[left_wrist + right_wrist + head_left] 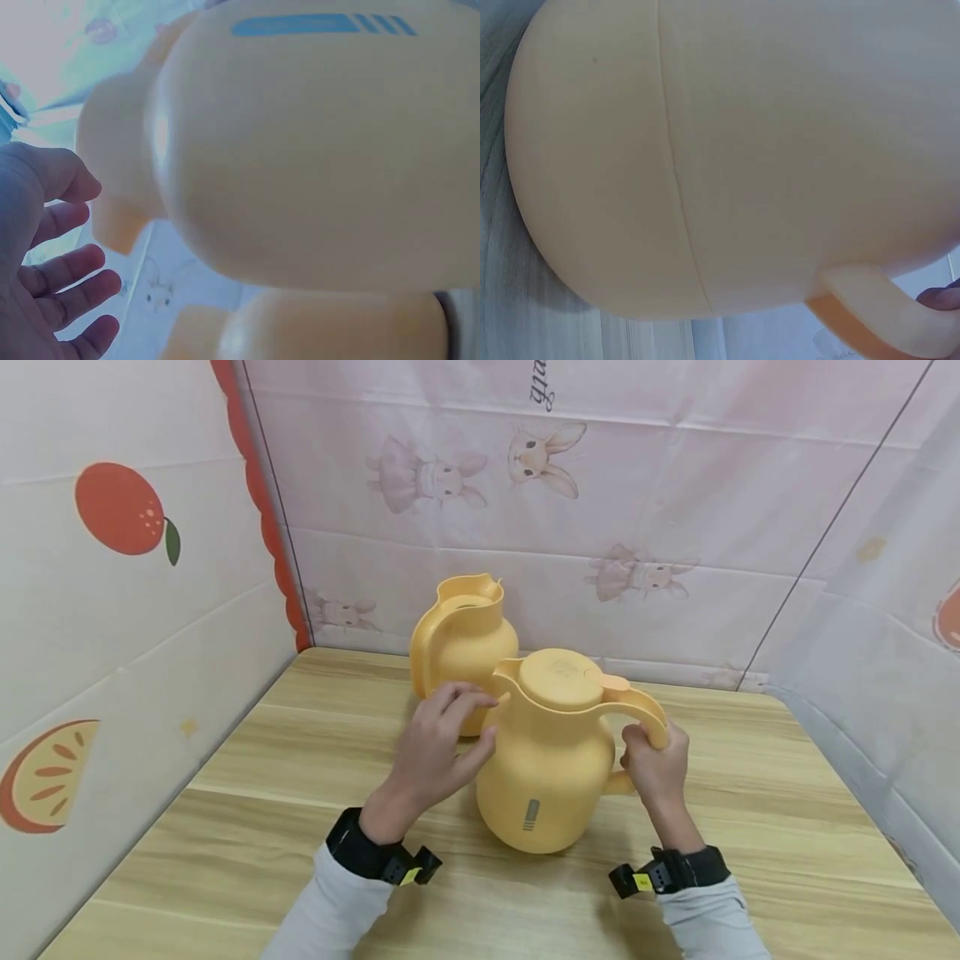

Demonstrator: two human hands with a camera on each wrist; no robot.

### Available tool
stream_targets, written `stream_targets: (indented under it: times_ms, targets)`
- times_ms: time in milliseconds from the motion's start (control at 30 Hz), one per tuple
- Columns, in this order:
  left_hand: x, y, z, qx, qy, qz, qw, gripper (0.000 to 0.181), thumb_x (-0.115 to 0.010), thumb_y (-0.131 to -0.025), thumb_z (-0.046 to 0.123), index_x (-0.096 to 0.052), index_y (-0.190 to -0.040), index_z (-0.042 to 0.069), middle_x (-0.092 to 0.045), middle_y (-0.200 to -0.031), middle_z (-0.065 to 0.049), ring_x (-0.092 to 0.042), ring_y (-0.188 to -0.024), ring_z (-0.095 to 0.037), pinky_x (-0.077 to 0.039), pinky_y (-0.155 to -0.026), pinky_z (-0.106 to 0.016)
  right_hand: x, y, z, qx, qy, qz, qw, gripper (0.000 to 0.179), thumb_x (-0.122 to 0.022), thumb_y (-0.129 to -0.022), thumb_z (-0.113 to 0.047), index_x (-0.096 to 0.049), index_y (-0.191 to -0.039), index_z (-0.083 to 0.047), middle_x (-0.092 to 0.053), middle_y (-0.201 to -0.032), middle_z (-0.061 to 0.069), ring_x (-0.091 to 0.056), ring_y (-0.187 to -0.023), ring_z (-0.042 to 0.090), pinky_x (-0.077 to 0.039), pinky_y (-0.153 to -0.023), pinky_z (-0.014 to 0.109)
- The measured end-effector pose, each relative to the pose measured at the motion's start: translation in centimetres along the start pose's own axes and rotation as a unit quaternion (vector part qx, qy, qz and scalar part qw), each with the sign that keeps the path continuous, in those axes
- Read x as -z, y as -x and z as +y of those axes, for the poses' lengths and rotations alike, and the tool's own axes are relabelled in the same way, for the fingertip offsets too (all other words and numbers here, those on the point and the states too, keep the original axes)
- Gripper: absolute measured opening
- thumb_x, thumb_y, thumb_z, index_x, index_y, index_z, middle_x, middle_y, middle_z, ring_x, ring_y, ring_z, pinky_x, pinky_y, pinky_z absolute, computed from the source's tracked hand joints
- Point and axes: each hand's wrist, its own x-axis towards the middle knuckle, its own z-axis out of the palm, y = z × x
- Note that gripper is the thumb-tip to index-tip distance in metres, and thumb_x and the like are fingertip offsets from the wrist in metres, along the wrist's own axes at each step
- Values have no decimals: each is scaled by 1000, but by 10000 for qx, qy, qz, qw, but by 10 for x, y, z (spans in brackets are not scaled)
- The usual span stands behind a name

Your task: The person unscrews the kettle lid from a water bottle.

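A yellow thermal jug [547, 768] with a round lid [558, 678] stands at the middle of the table, its spout to the left. My right hand [660, 768] grips its handle [643, 706]; only a fingertip of it shows in the right wrist view. Beside the spout is my left hand [429, 743], fingers loosely bent and holding nothing. The left wrist view shows those fingers [64, 268] spread apart near the jug's neck. Behind stands a second yellow jug [480, 652], lidless at the top, its handle toward the front left. Its lower part is partly hidden.
The wooden table [247, 860] reaches back to a pink wall cloth [465, 410] printed with rabbits. A white cloth with fruit prints [120, 510] bounds the left, and another pale cloth [885, 693] the right.
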Motion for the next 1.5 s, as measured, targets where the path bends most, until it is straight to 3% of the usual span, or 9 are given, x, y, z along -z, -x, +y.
stream_targets:
  times_ms: [300,467,767,1033,1200,1400,1500]
  targets:
    - [-4,-25,9,-373,168,54,9991,18,-64,-79,12,-66,-94,2,-59,-95,-9,-54,-90,-21,-43,-74,-33,0,-1,1,161,107,40,9998,16,-46,-73,10,-48,-62,-1,-42,-40,1,-41,-31,11,-35,-35,21]
    - [-6,-33,9,-464,140,132,9987,19,-65,-79,14,-65,-95,3,-58,-93,-9,-53,-85,-21,-42,-71,-32,0,0,-3,238,318,45,9992,15,-46,-73,11,-57,-71,1,-40,-40,-2,-41,-32,9,-36,-36,21]
    - [-11,-52,12,-518,158,64,9985,20,-65,-79,19,-65,-93,4,-57,-93,-8,-51,-80,-21,-40,-70,-31,0,0,-3,237,334,68,9991,12,-46,-73,11,-55,-70,4,-40,-40,-1,-41,-32,10,-36,-36,21]
    - [-14,-64,18,-261,182,-449,9985,24,-63,-82,29,-66,-94,9,-57,-93,-5,-51,-81,-19,-39,-66,-31,0,-2,1,248,266,97,9993,17,-47,-72,11,-55,-66,-2,-42,-39,1,-43,-32,12,-37,-36,22]
    - [-15,-69,19,-121,197,-752,9969,23,-64,-82,30,-66,-92,10,-55,-91,-3,-50,-83,-17,-39,-69,-30,-1,-2,0,210,144,30,9997,19,-46,-72,11,-47,-58,-2,-42,-38,1,-42,-31,11,-36,-35,21]
    - [-16,-77,26,134,162,-1224,9923,25,-66,-81,32,-64,-95,11,-53,-94,-3,-49,-85,-18,-38,-73,-29,-1,-2,1,229,227,31,9995,16,-46,-73,11,-54,-66,-1,-42,-40,1,-42,-31,11,-35,-34,21]
    - [-16,-80,28,266,86,-1448,9891,27,-66,-81,33,-64,-97,12,-53,-96,-3,-48,-86,-18,-39,-72,-30,-1,-1,1,142,157,35,9998,16,-47,-73,10,-48,-62,-1,-43,-40,2,-42,-31,11,-36,-34,21]
